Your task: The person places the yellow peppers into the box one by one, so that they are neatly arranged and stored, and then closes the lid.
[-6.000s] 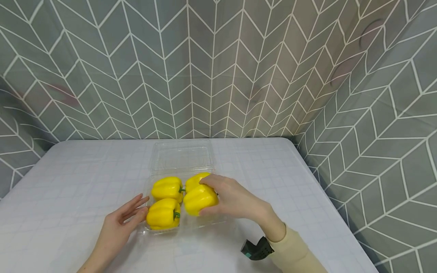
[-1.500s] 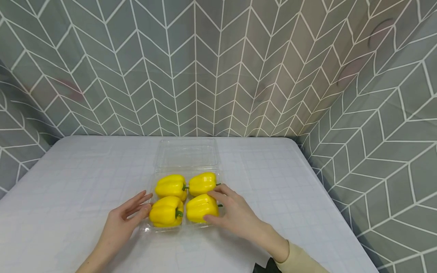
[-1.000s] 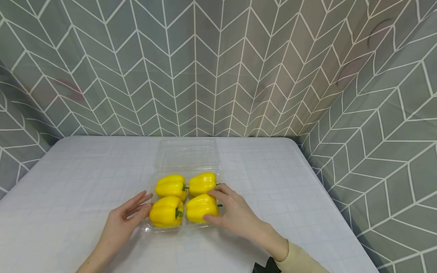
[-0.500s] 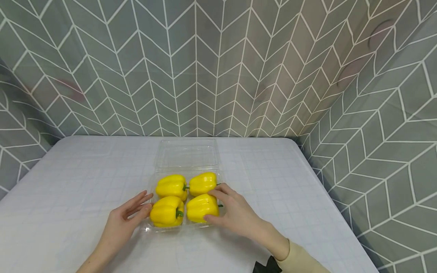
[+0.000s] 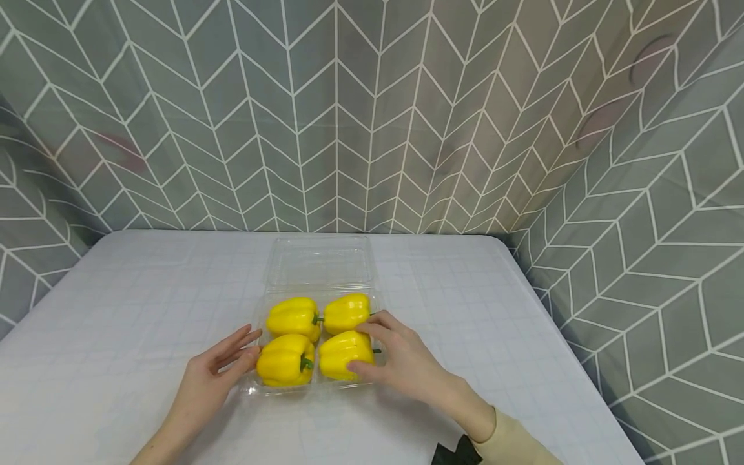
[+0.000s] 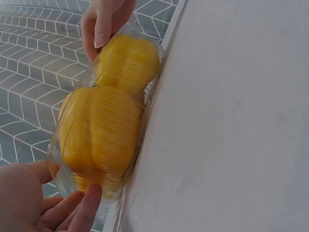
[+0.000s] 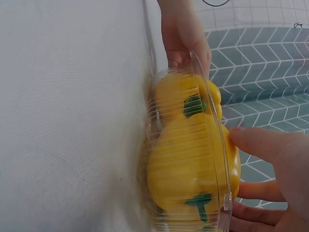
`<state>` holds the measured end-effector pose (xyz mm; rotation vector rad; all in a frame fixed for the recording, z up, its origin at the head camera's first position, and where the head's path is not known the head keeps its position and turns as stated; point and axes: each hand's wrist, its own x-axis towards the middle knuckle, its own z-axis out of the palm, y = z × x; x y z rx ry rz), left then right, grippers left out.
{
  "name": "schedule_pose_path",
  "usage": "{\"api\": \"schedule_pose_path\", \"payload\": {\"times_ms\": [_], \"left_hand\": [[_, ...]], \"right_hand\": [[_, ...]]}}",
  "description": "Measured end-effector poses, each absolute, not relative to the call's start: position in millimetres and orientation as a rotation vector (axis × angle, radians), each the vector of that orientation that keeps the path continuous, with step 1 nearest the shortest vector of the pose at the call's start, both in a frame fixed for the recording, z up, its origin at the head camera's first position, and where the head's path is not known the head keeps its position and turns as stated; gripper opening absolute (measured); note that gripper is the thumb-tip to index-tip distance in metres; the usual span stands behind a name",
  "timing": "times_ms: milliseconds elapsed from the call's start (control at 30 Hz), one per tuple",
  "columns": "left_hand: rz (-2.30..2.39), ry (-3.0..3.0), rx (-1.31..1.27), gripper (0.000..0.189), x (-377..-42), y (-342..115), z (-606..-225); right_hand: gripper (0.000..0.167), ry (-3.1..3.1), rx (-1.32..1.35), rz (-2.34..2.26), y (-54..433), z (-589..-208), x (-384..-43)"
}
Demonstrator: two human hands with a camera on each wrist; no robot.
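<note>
Several yellow bell peppers with green stems lie on their sides in a clear plastic clamshell container [image 5: 331, 385], two rows deep. My right hand [image 5: 407, 358] holds the near right bell pepper [image 5: 343, 355], with its thumb on the near side and fingers on the far side. In the right wrist view, the thumb [image 7: 258, 142] touches that pepper above the container's rim. My left hand [image 5: 212, 371] rests its nearly straight fingers against the container's left side, beside the near left bell pepper [image 5: 283, 361]. Behind them lie the far left pepper [image 5: 292, 316] and far right pepper [image 5: 346, 313].
The container's lid [image 5: 321, 261] lies folded back toward the far edge of the white-covered table [image 5: 145, 290]. A grey chevron-patterned curtain [image 5: 349, 129] hangs behind and to the right. A black device [image 5: 456, 452] sits below my right sleeve.
Six seconds ago my right hand held the near right pepper raised and tilted; it now lies level in the container. Over the last second and a half both hands have stayed nearly still.
</note>
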<state>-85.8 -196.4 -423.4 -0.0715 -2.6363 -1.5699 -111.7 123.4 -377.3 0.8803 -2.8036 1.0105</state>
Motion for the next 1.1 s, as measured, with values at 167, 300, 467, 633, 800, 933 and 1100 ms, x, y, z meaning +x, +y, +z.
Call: {"api": "schedule_pose_path", "payload": {"times_ms": [167, 300, 467, 633, 800, 933, 1100], "left_hand": [[-1.568, -2.611, -0.116, 0.055, -85.6, -197.2, -425.2], [-1.567, -2.548, -0.178, 0.049, -86.2, -196.2, -428.5], [-1.551, -2.493, -0.173, 0.044, -86.3, -194.1, -431.2], [-1.590, -2.456, -0.137, 0.043, -85.5, -193.6, -430.5], [-1.662, -2.416, -0.097, 0.046, -88.5, -191.2, -427.7], [-1.732, -2.399, -0.029, 0.052, -92.5, -192.0, -425.8], [-1.755, -2.408, 0.007, 0.056, -96.4, -193.0, -427.1]], "right_hand": [[0.038, -2.734, 0.796, 1.119, 126.6, -378.3, -117.2], [0.030, -2.676, 0.693, 1.170, 131.1, -380.5, -123.9], [0.030, -2.616, 0.629, 1.184, 135.0, -383.1, -130.3], [0.031, -2.612, 0.591, 1.192, 136.7, -386.0, -134.5], [0.035, -2.607, 0.512, 1.228, 140.3, -388.0, -138.9], [0.041, -2.591, 0.462, 1.285, 140.9, -390.5, -143.2], [0.048, -2.589, 0.392, 1.397, 141.4, -393.9, -149.2]]}}
